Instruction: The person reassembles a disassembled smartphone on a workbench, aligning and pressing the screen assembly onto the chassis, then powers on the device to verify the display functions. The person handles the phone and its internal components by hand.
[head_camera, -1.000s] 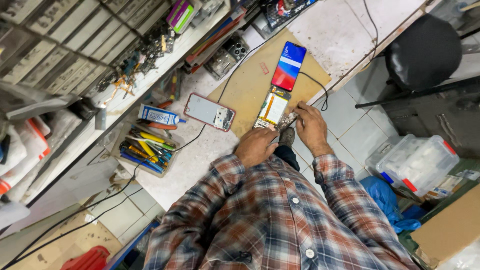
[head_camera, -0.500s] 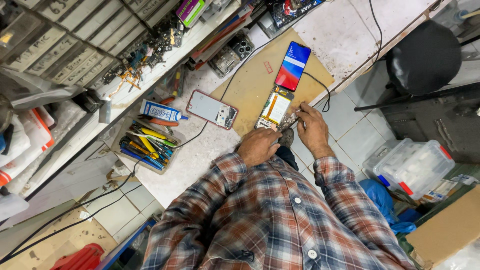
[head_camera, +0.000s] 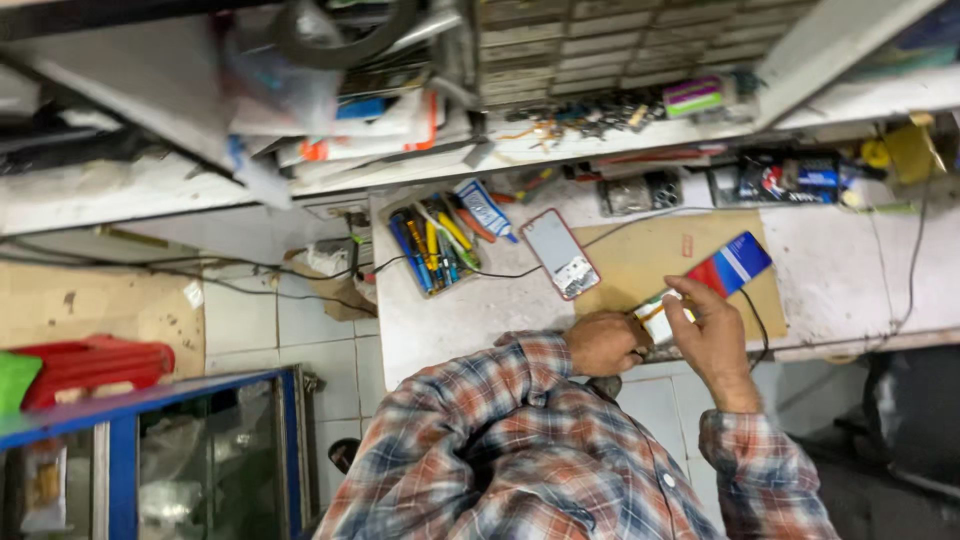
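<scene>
A: Where is the unit under work?

B: The opened smartphone with the red-and-blue lit screen (head_camera: 728, 272) lies on the brown cardboard mat (head_camera: 640, 262) on the white bench (head_camera: 470, 310), near its front edge.

A: State of the hands?

B: The left hand (head_camera: 603, 343) is curled, resting at the phone's lower end. The right hand (head_camera: 715, 335) pinches that same end between fingers and thumb.

A: Adjacent items?

B: A second phone with a red frame (head_camera: 560, 253) and a tray of coloured hand tools (head_camera: 432, 245) lie to the left.

light: bright, even | shadows: soft | blur: motion smear top, edges
</scene>
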